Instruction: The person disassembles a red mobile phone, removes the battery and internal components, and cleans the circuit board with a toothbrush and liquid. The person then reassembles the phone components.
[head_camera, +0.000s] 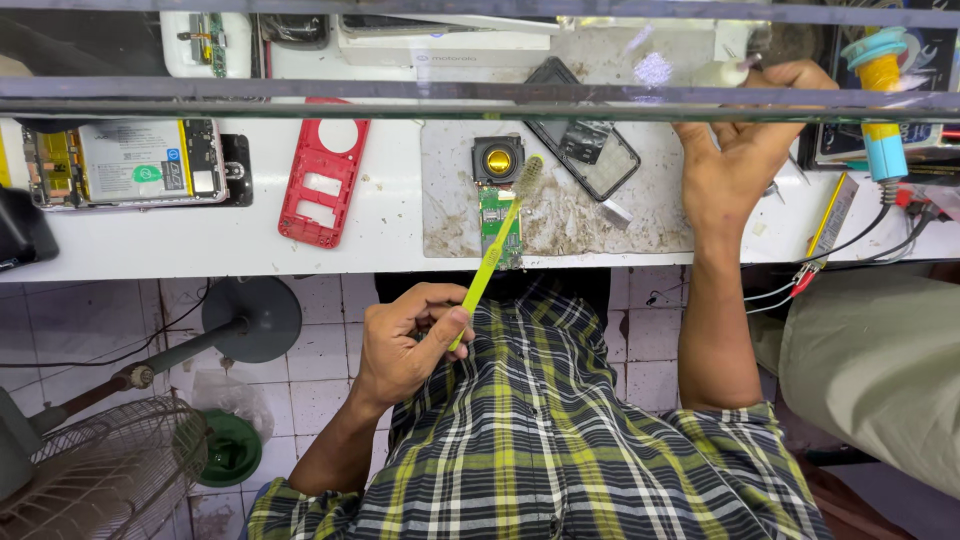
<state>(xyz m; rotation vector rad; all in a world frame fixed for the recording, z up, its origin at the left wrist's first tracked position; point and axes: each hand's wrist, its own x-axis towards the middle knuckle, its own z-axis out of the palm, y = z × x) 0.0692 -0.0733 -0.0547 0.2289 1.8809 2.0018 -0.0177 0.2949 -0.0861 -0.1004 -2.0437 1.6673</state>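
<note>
Circuit board (499, 226) on mat (600, 215); phone frame (322, 180) left; soldering iron (880, 100) right.

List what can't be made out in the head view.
- Right hand: fingertips and the small white object they grip, crossed by the grey shelf bar.
- Green circuit board: components too small; yellow-green plastic toothbrush, held in left hand, overlaps it.
- Yellow-and-blue tool: tip hidden.
</note>
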